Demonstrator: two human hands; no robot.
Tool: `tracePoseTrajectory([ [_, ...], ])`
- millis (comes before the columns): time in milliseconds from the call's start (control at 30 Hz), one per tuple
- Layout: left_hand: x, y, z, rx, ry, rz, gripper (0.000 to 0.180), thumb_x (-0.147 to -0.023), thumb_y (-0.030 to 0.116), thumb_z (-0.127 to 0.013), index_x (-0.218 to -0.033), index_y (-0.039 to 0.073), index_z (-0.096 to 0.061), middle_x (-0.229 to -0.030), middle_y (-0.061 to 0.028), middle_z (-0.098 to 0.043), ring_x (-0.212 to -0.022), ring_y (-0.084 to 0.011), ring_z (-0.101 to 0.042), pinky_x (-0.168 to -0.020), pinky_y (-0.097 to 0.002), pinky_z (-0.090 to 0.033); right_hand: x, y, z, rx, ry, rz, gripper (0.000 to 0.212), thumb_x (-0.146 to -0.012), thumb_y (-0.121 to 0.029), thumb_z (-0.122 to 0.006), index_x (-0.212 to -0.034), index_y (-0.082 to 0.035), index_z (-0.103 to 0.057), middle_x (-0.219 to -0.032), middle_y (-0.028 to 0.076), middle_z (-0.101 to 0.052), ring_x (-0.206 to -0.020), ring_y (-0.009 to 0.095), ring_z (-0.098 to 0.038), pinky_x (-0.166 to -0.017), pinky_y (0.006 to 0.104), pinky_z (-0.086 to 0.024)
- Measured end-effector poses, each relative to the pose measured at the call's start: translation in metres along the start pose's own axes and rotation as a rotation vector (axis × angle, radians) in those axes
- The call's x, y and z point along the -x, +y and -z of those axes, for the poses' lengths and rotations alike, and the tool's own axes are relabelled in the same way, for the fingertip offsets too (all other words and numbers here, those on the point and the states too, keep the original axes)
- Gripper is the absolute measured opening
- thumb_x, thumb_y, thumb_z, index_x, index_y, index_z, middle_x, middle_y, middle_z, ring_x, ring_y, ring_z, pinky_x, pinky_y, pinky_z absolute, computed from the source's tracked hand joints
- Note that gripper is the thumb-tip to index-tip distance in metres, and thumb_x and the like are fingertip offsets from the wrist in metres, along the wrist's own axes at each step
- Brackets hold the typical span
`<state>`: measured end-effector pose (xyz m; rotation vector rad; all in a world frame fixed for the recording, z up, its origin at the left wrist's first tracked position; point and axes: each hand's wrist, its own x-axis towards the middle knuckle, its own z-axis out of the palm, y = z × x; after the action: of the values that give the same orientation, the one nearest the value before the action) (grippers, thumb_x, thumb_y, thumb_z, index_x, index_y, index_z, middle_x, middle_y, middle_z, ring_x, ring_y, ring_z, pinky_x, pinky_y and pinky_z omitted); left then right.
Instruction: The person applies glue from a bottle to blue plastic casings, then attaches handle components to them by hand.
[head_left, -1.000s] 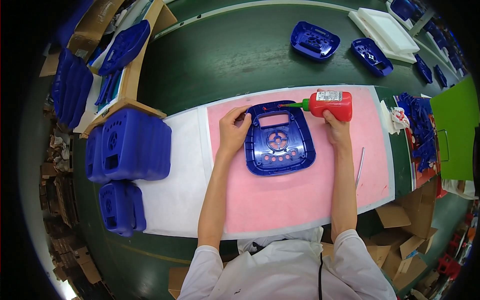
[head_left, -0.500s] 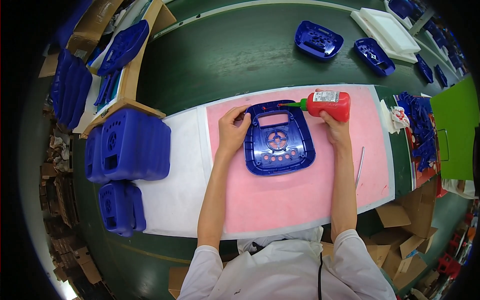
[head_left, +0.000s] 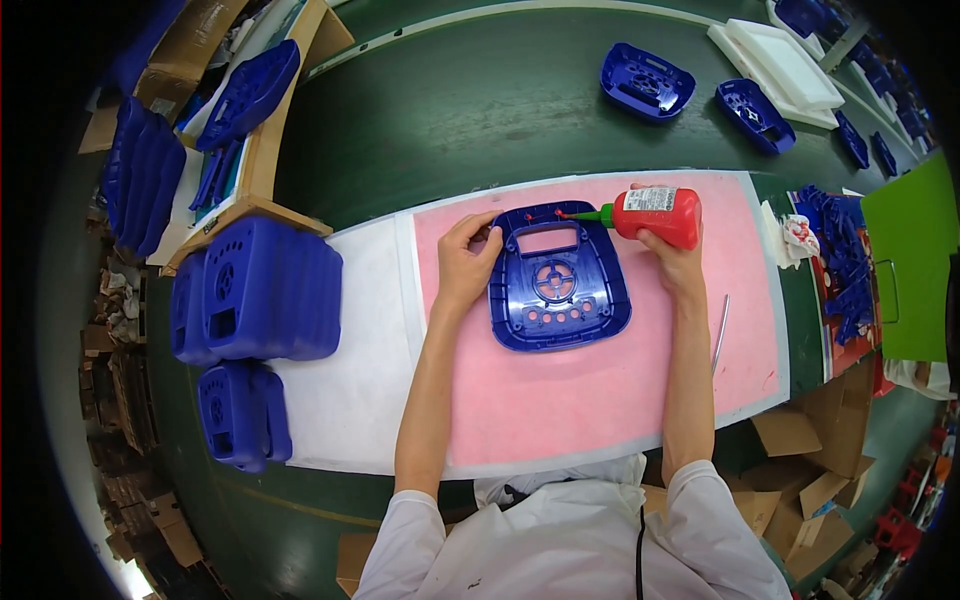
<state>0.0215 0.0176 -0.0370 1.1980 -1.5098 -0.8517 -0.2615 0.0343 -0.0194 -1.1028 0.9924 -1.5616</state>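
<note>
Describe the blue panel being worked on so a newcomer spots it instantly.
Find the pink sheet before the person. On its far half, the left hand holds a blue panel by its upper-left corner. Unlike the other blue panels, it lies on pink, a red bottle pointing its green nozzle at it.

Both bare arms reach forward, well apart. The left forearm slants inward from the elbow; the right forearm runs nearly straight ahead. The left hand bends inward at the wrist, its fingers pointing right and its thumb just below them in a pinch. The right hand, roughly level with the left, curls in a grip, thumb pointing inward.
</note>
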Motion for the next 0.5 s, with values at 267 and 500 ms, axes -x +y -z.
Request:
tracePoseTrajectory([
  [267,-0.001,0.003,0.0,0.009,-0.009,-0.026,0.024,-0.085,0.003,-0.062,-0.108,0.0,-0.068,-0.094,-0.0091,-0.068,-0.084,-0.0143,-0.063,-0.077,-0.0252,-0.049,0.001,-0.003,-0.018,0.122,-0.018,0.12,0.053,-0.065,-0.001,-0.084,-0.113,0.001,-0.061,-0.111,0.013,-0.067,-0.1,0.019,-0.065,-0.087,0.0332,-0.054],
  [500,-0.006,0.009,0.0,-0.028,-0.013,-0.058,0.024,-0.085,0.003,-0.061,-0.108,-0.001,-0.068,-0.096,-0.01,-0.068,-0.085,-0.0151,-0.062,-0.077,-0.0251,-0.048,0.003,-0.023,-0.046,0.446,-0.066,0.352,0.052,-0.065,-0.01,-0.086,-0.11,-0.001,-0.061,-0.101,0.009,-0.068,-0.092,0.019,-0.066,-0.086,0.0329,-0.052],
])
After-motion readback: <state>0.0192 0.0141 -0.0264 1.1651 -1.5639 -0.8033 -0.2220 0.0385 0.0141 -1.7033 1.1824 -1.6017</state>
